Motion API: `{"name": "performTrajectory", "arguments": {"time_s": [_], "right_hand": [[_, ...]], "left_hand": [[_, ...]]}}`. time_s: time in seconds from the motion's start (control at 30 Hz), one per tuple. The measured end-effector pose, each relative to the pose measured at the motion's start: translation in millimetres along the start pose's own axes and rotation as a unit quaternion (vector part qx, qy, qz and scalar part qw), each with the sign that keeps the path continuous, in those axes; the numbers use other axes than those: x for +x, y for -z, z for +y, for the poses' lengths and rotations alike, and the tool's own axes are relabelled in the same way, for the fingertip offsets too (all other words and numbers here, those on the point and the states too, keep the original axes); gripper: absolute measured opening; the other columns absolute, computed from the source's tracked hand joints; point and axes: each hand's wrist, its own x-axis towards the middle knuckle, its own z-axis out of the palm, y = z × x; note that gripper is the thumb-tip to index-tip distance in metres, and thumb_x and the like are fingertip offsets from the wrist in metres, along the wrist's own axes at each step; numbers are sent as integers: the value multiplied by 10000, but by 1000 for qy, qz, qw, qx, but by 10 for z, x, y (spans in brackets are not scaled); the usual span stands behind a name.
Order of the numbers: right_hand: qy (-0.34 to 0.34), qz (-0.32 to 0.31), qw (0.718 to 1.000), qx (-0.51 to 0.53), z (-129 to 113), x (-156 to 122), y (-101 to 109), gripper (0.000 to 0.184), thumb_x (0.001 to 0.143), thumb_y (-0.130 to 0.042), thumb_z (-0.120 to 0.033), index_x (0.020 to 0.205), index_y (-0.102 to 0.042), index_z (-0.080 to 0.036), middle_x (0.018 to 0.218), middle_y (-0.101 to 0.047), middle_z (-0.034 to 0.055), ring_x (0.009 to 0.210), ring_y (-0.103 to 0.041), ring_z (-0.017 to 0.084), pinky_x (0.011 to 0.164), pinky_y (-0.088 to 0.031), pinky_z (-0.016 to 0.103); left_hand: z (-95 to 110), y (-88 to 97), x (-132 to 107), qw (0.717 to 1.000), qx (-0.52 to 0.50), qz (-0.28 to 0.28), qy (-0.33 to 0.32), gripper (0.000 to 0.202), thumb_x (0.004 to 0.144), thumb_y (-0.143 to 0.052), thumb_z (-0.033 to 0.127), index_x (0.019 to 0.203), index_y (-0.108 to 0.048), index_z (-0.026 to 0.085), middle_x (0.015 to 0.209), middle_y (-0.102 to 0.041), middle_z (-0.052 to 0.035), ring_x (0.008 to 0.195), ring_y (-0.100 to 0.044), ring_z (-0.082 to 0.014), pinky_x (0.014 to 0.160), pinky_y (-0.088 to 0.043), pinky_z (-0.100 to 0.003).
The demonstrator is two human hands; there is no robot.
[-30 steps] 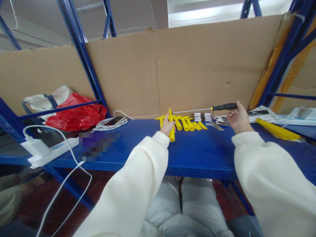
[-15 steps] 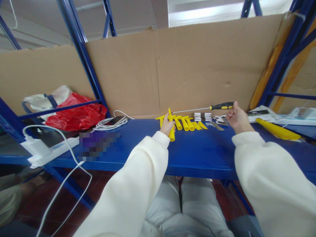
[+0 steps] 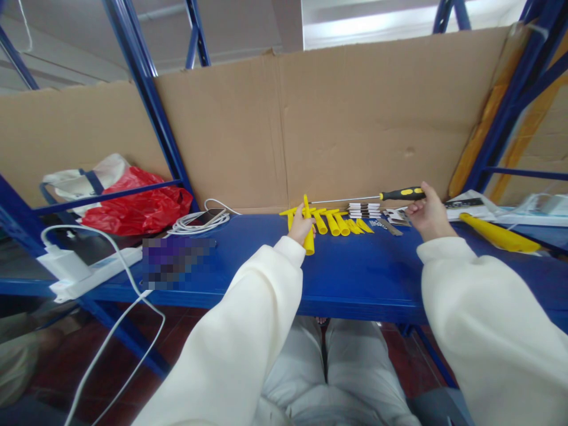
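A: What does the left hand (image 3: 302, 227) hold?
B: A yellow tube (image 3: 309, 244), fingers wrapped around its middle. It stands nearly upright above the blue bench (image 3: 355, 278), round open end down, narrow tip up.
A: And the right hand (image 3: 428, 213)?
B: It grips a screwdriver (image 3: 403, 193) by the butt end, thumb and finger closed on it. The handle is black with yellow patches; the long, thin metal shaft runs almost level toward the tube's upper part.
A: Does the shaft touch the tube?
B: I can't tell; the tip is too small to make out.
A: What lies close by?
B: More yellow parts (image 3: 332, 222) in a row just right of the tube, some tubular, some small and pointed. Past them, a stack of white packets (image 3: 364, 210).
A: And around the bench?
B: Cardboard (image 3: 377, 118) stands along its back, between blue posts (image 3: 165, 136). On the left are a crumpled, shiny red bag (image 3: 142, 204), a coiled white cable (image 3: 195, 225) and a power strip (image 3: 95, 275). Below, the floor (image 3: 190, 337) is dark red; bright light shows above the cardboard.
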Motion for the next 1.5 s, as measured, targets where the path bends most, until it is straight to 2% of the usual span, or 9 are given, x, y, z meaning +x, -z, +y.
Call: {"name": "performTrajectory", "arguments": {"time_s": [0.1,0.33,0.57,0.73,0.8,0.93,1.07,1.27,1.5], "right_hand": [[-32,41,999,11,-51,-96,-61,387,1073,-678,-259,763,-446,-269,449,-361,-110,345,-367,81,329,-378,174],[-19,-3,1000,-9,-88,-168,-84,437,1109,-570,-331,692,-471,-247,515,-518,-27,459,-548,125,386,-455,196],[-23,-13,999,-26,-62,-129,-79,480,1082,-686,-446,713,-449,-248,519,-423,-58,416,-399,104,364,-366,204],[-9,-7,999,-43,-45,-101,-56,488,1058,-711,-512,728,-461,-254,560,-401,-63,438,-387,106,369,-355,210],[0,2,999,-45,-44,-124,-69,445,1074,-691,-485,745,-505,-251,603,-454,-56,458,-422,102,393,-380,209],[-3,25,999,-26,-56,-206,-122,390,1158,-512,-383,804,-579,-233,692,-573,-32,536,-558,103,449,-439,195],[-28,33,998,-36,-58,-231,-149,313,1134,-536,-334,839,-572,-236,731,-636,0,589,-625,147,427,-440,207],[-48,52,994,-79,12,-171,-137,267,1066,-589,-188,809,-550,-246,667,-610,-6,515,-539,141,427,-515,218],[-66,72,994,-43,32,-111,-113,245,1049,-581,-156,824,-547,-248,669,-586,-7,488,-526,130,391,-514,192]], "left_hand": [[24,3,-20,1000,-5,6,5,876,941,-595,48,1738,-376,338,970,-670,-22,482,-478,-71,451,-432,-200],[28,7,-22,1000,-10,5,3,896,934,-588,39,1749,-352,326,1032,-690,-47,482,-482,-67,459,-438,-209],[-8,9,21,1000,-13,6,2,884,941,-650,86,1740,-370,342,1040,-692,-50,486,-493,-70,474,-451,-220],[-16,12,39,1000,-9,4,5,887,942,-697,154,1742,-371,354,1083,-702,-65,503,-514,-74,481,-472,-226],[-10,11,32,1000,-8,3,4,877,951,-684,160,1748,-366,341,1098,-704,-75,505,-514,-73,469,-469,-221],[5,5,8,1000,-6,3,1,877,944,-634,99,1747,-362,320,1081,-704,-72,488,-494,-67,447,-445,-209],[2,2,3,1000,-1,2,1,898,918,-611,60,1739,-378,339,1064,-702,-58,503,-519,-81,468,-453,-214],[-7,7,21,1000,2,2,2,886,928,-624,96,1740,-381,355,1093,-700,-70,547,-571,-96,474,-468,-215],[-14,-5,20,1000,3,-5,-4,875,924,-670,97,1723,-401,331,1025,-690,-51,497,-513,-81,477,-449,-222]]}}
